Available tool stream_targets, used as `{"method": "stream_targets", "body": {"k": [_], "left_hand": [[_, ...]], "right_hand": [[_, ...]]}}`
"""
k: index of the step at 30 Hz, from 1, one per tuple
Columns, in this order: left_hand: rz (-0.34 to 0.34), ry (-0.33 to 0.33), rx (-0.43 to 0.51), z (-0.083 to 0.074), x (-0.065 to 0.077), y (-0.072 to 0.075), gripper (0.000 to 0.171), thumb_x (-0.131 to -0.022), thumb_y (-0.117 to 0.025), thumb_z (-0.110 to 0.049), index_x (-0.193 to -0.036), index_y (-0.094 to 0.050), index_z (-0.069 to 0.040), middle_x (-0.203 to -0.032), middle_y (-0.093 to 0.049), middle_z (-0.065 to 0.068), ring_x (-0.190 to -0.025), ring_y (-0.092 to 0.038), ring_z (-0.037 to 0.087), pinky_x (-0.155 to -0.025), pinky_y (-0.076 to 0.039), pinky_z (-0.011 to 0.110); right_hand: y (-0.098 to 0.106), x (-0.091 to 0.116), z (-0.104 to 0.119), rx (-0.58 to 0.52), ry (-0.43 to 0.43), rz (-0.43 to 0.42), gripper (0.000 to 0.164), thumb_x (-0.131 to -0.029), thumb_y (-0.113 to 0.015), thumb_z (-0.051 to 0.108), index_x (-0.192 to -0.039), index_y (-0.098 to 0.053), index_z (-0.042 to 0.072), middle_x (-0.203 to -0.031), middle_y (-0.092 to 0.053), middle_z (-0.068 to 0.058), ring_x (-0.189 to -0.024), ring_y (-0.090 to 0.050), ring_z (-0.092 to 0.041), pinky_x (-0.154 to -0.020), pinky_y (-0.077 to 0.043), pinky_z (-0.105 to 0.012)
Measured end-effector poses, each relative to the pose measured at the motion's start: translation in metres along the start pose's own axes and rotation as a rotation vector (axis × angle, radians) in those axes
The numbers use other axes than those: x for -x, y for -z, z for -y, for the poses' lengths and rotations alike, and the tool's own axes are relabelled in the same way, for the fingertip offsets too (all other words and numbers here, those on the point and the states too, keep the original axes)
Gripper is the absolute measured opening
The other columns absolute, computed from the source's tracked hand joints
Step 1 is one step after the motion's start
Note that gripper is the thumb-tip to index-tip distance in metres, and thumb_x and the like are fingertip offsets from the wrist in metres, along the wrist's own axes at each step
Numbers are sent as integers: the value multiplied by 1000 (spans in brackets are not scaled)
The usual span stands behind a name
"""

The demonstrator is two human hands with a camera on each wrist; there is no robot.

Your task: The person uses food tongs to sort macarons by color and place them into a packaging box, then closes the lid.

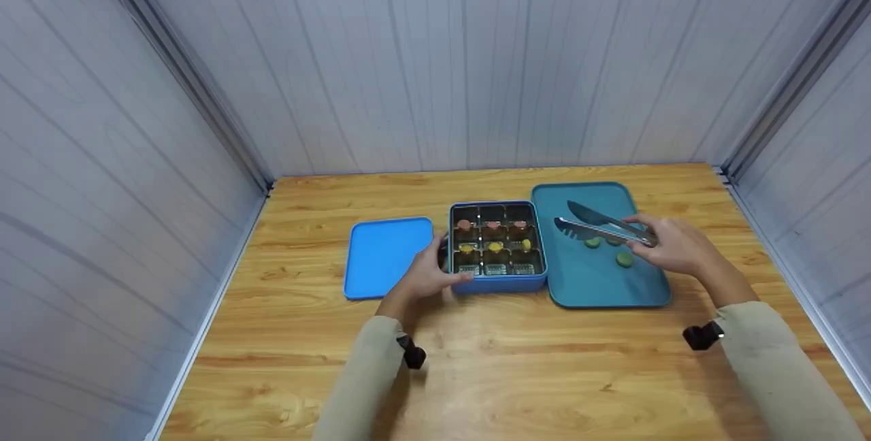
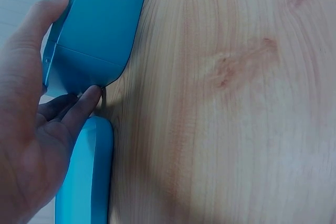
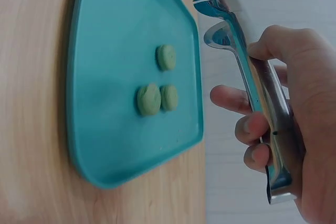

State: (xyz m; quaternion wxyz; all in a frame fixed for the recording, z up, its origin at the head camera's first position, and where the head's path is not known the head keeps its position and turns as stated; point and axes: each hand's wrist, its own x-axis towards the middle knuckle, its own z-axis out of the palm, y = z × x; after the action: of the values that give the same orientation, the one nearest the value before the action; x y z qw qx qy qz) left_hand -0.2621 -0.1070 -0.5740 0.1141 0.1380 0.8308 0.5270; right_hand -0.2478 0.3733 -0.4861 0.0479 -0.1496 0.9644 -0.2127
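Diffuse light, soft shadows

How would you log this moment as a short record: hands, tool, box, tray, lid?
Left hand: left hand grips the near left corner of the blue box
Right hand: right hand holds metal tongs
Tongs: tips apart, above the teal tray
Box contents: divided insert; three pink pieces behind three yellow pieces
Tray: right of the box; three green pieces on it
Lid: blue lid flat, left of the box
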Motion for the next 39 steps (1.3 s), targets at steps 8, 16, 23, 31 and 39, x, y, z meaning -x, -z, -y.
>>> {"method": "stream_targets", "body": {"k": [8,16,23,31,39], "left_hand": [[7,-17,16,1,-4,0,109,-94,-94,-21,-178,-26,-5,-170,-54,21,-151,-59,38,-128,-47,58],[0,-9,10,3,-7,1,111,-94,-95,-22,-179,-25,-6,-171,-54,21,-153,-59,37,-128,-48,56],[-4,8,-11,1,-4,3,110,-93,-95,-26,-178,-27,-7,-170,-54,20,-156,-56,37,-133,-43,56],[-6,32,4,1,-3,3,111,-94,-94,-27,-178,-25,-4,-171,-53,21,-155,-58,38,-128,-48,57],[-13,18,0,3,-2,4,111,-92,-95,-26,-177,-28,-2,-169,-56,23,-155,-57,39,-131,-45,57]], "right_hand": [[-1,7,-20,-9,-34,0,54,-111,-71,31,-152,-64,-2,-98,-79,-17,-68,-55,-16,-59,-41,-32],[-7,8,-30,4,-26,-24,44,-108,-73,24,-143,-68,-3,-89,-78,-13,-64,-55,-16,-56,-40,-29],[-15,9,-34,-23,-49,-3,45,-108,-73,24,-144,-68,-3,-86,-74,-9,-65,-54,-16,-55,-39,-29],[-20,7,-36,-23,-29,-5,42,-109,-72,23,-142,-70,-2,-87,-77,-8,-64,-53,-14,-56,-38,-29],[-22,9,-36,-23,-12,-12,32,-109,-71,17,-135,-72,-2,-84,-76,-7,-61,-50,-12,-54,-36,-27]]}}
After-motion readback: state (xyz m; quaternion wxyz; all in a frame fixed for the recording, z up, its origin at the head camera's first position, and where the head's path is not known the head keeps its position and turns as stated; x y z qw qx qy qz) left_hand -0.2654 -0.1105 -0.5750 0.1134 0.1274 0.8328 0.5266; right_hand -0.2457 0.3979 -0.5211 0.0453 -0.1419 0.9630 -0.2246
